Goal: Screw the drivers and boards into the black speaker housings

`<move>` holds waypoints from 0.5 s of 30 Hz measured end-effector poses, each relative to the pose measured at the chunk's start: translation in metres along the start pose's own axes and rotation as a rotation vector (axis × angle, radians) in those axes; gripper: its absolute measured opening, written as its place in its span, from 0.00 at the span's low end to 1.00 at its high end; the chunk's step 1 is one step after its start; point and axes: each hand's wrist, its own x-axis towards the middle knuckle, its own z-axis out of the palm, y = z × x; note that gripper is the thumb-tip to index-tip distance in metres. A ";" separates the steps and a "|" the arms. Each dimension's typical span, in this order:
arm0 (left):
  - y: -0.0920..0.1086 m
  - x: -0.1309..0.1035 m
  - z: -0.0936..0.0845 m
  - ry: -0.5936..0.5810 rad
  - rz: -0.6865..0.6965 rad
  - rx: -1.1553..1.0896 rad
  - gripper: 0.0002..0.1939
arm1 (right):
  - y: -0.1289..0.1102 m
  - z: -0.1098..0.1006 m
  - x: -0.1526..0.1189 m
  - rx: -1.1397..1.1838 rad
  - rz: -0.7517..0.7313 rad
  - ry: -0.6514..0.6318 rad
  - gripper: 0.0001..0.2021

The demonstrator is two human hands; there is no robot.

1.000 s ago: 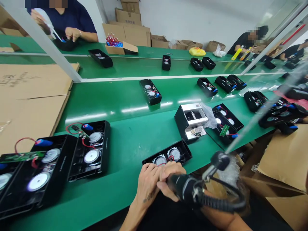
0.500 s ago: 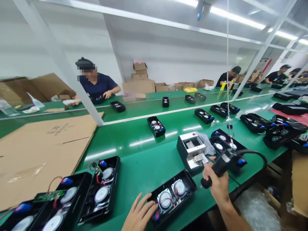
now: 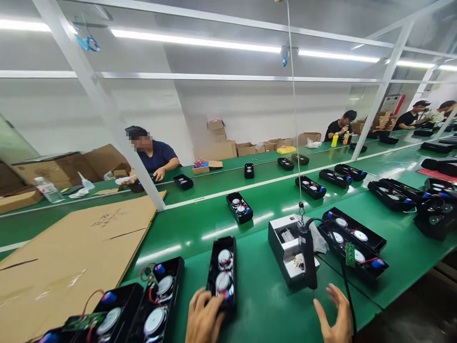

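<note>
My left hand (image 3: 204,315) grips the near end of a black speaker housing (image 3: 223,269), fingers curled over its edge. Two round white-coned speakers, red wires and a blue part sit in it. My right hand (image 3: 334,314) is empty, thumb and fingers spread. Just up and left of that hand, a black electric screwdriver (image 3: 307,255) hangs upright from a cord, apart from my fingers. Behind the screwdriver stands a black and silver box (image 3: 280,255), apparently a screw feeder, partly covered by the tool.
More speaker housings (image 3: 164,300) stand at the left, beside a flat cardboard sheet (image 3: 117,228). Others (image 3: 357,238) lie right of the feeder, one with a green circuit board (image 3: 350,254). Another housing (image 3: 239,208) rests farther back on the green surface. Co-workers (image 3: 157,155) sit across.
My right hand has let go of the screwdriver, which now hangs on its cord. My left hand has moved the housing leftward and turned it lengthwise away from me. The view has shifted.
</note>
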 end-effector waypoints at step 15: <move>-0.059 0.048 -0.010 0.129 -0.161 0.145 0.12 | 0.018 -0.002 -0.008 -0.033 -0.064 0.017 0.26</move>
